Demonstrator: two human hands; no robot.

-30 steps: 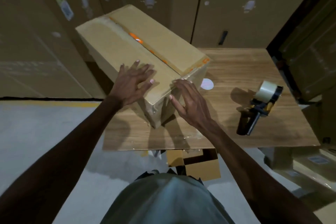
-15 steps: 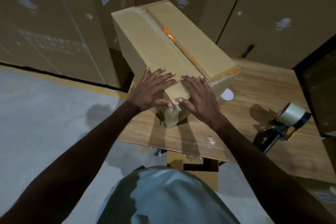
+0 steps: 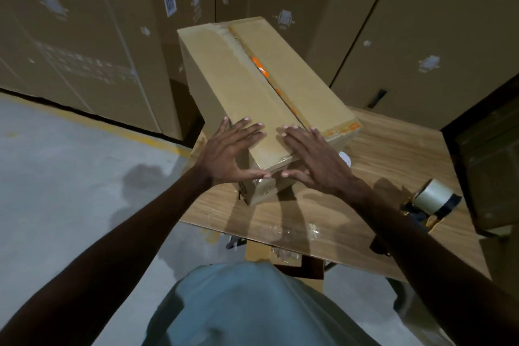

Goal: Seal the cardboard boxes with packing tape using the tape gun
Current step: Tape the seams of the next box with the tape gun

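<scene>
A long cardboard box [image 3: 247, 84] lies on a wooden table [image 3: 393, 154], its top seam running away from me with orange showing along it. My left hand [image 3: 227, 153] lies flat with spread fingers on the near left corner of the box, thumb over the near end face. My right hand [image 3: 311, 159] lies flat on the near right of the top, thumb also over the end. The tape gun [image 3: 429, 202], with its pale roll of tape, sits on the table to the right, partly hidden by my right forearm.
Tall stacked cartons [image 3: 84, 36] wall off the back and left. A yellow floor line [image 3: 134, 132] crosses grey concrete at left. A small white disc [image 3: 346, 159] lies on the table beside the box. An open small carton [image 3: 283, 255] sits under the table's near edge.
Both hands have slid together toward the box's near end, fingers on top and thumbs over the end face. The view has shifted left, so the tape gun now sits farther right.
</scene>
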